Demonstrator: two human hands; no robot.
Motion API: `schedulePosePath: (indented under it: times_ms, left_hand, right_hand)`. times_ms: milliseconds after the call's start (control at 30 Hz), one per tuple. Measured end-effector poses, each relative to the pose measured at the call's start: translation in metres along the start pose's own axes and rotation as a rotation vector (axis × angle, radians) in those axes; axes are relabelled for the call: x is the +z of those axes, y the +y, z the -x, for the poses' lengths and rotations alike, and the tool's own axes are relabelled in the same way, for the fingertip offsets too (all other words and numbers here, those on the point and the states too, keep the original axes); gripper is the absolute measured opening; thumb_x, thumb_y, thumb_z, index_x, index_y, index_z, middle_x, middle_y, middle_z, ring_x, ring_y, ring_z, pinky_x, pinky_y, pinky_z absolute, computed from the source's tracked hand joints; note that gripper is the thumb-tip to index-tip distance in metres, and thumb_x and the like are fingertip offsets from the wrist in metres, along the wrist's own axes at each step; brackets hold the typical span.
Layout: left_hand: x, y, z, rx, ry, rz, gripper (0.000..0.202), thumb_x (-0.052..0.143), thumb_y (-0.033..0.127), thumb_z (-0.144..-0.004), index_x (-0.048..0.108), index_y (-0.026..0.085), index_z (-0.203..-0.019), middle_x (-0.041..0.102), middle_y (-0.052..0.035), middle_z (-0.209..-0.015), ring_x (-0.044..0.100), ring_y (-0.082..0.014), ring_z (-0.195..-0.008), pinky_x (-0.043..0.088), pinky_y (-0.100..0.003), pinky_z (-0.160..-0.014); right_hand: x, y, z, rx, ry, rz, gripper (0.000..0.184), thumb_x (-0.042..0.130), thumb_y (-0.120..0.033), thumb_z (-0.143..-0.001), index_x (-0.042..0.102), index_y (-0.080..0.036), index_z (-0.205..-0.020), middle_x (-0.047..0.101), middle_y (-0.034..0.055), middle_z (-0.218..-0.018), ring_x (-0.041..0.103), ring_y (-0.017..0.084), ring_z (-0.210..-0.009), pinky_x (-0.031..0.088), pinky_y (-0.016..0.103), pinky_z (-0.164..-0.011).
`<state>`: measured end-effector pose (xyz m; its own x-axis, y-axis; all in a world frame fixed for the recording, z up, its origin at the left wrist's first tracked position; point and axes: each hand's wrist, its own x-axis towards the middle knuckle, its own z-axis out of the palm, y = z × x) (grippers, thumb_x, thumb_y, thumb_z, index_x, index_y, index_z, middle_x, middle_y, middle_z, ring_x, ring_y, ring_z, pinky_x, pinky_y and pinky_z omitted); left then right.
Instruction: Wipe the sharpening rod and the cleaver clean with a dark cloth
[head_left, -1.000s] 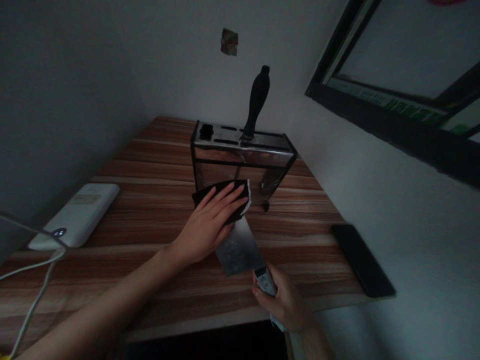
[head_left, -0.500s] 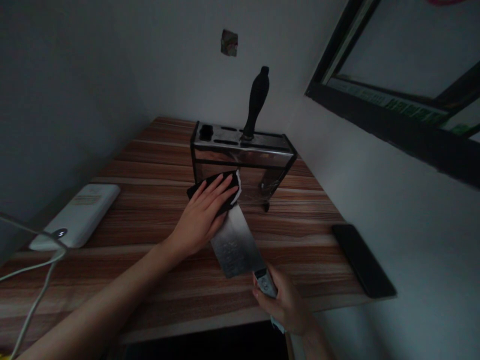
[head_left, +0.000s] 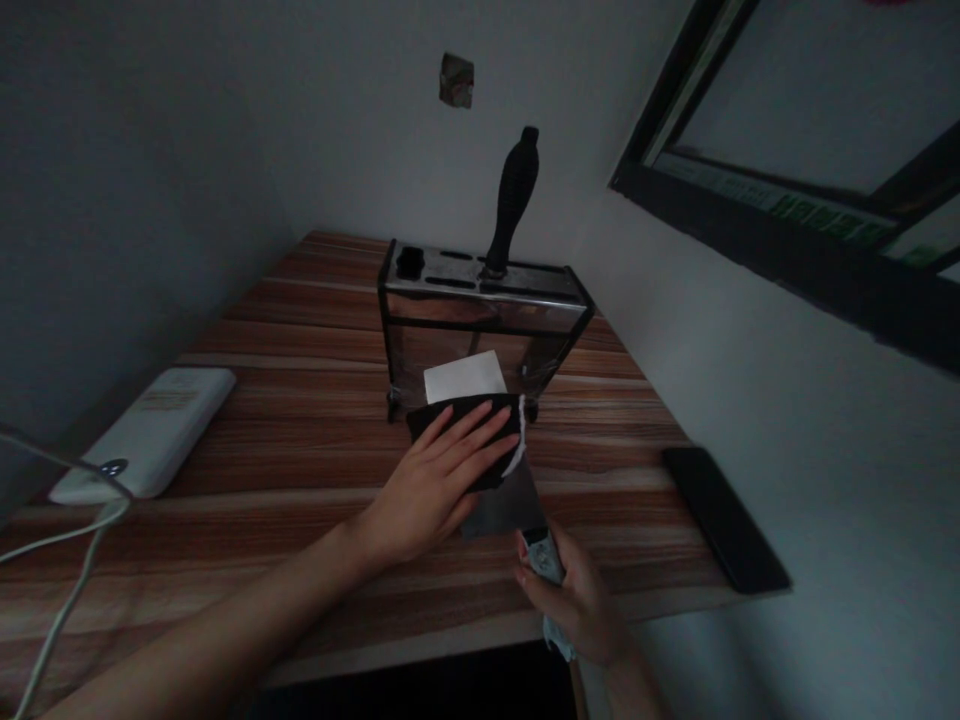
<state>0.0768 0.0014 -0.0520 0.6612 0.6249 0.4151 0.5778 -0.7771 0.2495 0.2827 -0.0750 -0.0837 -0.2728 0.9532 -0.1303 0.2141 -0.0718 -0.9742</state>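
Note:
My right hand (head_left: pixel 574 595) is closed around the handle of a cleaver (head_left: pixel 506 505), whose broad blade points away from me over the table. Across the blade lies a black cloth (head_left: pixel 469 405) with a white edge, pressed down by my left hand (head_left: pixel 450 470), its fingers together on top. The blade's far end shows pale beyond the cloth; its middle is covered. Just behind stands a metal knife block (head_left: pixel 480 315) with black edges and slots in its top. A knife with a black handle (head_left: pixel 516 195) sticks up from it.
The wood-grain table (head_left: pixel 300 420) runs into a wall corner. At the left rests a white power bank (head_left: pixel 154 430) with a pale cable (head_left: pixel 82 590). A black phone (head_left: pixel 724 520) lies by the right edge. A dark window frame (head_left: pixel 750 235) is on the right wall.
My left hand and the cloth have slid along the blade toward the handle, rightward and nearer me. The blade's far end is now uncovered. My right hand has shifted only slightly.

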Motion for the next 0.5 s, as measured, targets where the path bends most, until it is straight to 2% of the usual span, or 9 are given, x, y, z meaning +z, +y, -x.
schedulePosePath:
  times_ms: [167, 267, 300, 367, 433, 500]
  left_hand:
    - [0.008, 0.017, 0.002, 0.132, -0.052, 0.021, 0.057, 0.045, 0.011, -0.082, 0.030, 0.018, -0.137, 0.025, -0.0049, -0.147, 0.016, -0.0190, -0.136, 0.015, -0.043, -0.110]
    - [0.012, 0.030, 0.006, 0.215, -0.077, 0.069, 0.055, 0.048, 0.015, -0.082, 0.032, 0.016, -0.135, 0.026, -0.0051, -0.146, 0.017, -0.0183, -0.136, 0.016, -0.040, -0.111]
    - [0.013, 0.034, 0.008, 0.236, -0.085, 0.087, 0.055, 0.048, 0.016, -0.082, 0.033, 0.016, -0.135, 0.026, -0.0047, -0.146, 0.017, -0.0180, -0.136, 0.016, -0.039, -0.111]
    - [0.016, 0.041, 0.011, 0.255, -0.100, 0.113, 0.054, 0.050, 0.018, -0.082, 0.034, 0.017, -0.134, 0.025, -0.0040, -0.146, 0.017, -0.0177, -0.136, 0.016, -0.038, -0.111]
    - [0.017, 0.044, 0.013, 0.257, -0.110, 0.120, 0.057, 0.051, 0.019, -0.081, 0.033, 0.018, -0.135, 0.023, -0.0039, -0.147, 0.017, -0.0179, -0.136, 0.015, -0.038, -0.112]
    - [0.017, 0.045, 0.014, 0.257, -0.121, 0.118, 0.059, 0.053, 0.020, -0.081, 0.032, 0.018, -0.136, 0.021, -0.0039, -0.148, 0.016, -0.0181, -0.136, 0.015, -0.038, -0.112]
  right_hand:
    - [-0.001, 0.011, 0.001, 0.062, 0.069, -0.114, 0.018, 0.060, -0.032, -0.075, 0.052, -0.019, -0.084, 0.045, -0.0040, -0.064, 0.039, 0.008, -0.051, 0.036, 0.019, -0.047]
    - [-0.001, 0.015, 0.002, 0.077, 0.138, -0.174, 0.023, 0.064, -0.030, -0.070, 0.055, -0.019, -0.089, 0.051, -0.0038, -0.060, 0.045, 0.009, -0.048, 0.040, 0.020, -0.045]
    - [-0.001, 0.016, 0.003, 0.064, 0.161, -0.191, 0.028, 0.066, -0.028, -0.067, 0.056, -0.020, -0.092, 0.055, -0.0023, -0.063, 0.052, 0.012, -0.052, 0.044, 0.022, -0.049]
    - [-0.002, 0.017, 0.003, 0.018, 0.190, -0.211, 0.038, 0.068, -0.025, -0.064, 0.057, -0.022, -0.100, 0.065, 0.0033, -0.080, 0.062, 0.019, -0.074, 0.051, 0.028, -0.064]
    - [-0.003, 0.019, 0.004, -0.015, 0.197, -0.206, 0.048, 0.069, -0.024, -0.063, 0.055, -0.024, -0.109, 0.065, 0.0073, -0.103, 0.059, 0.025, -0.098, 0.049, 0.035, -0.082]
    - [-0.003, 0.022, 0.005, -0.018, 0.200, -0.185, 0.050, 0.068, -0.027, -0.065, 0.053, -0.026, -0.113, 0.062, 0.0080, -0.113, 0.056, 0.026, -0.107, 0.045, 0.039, -0.090]
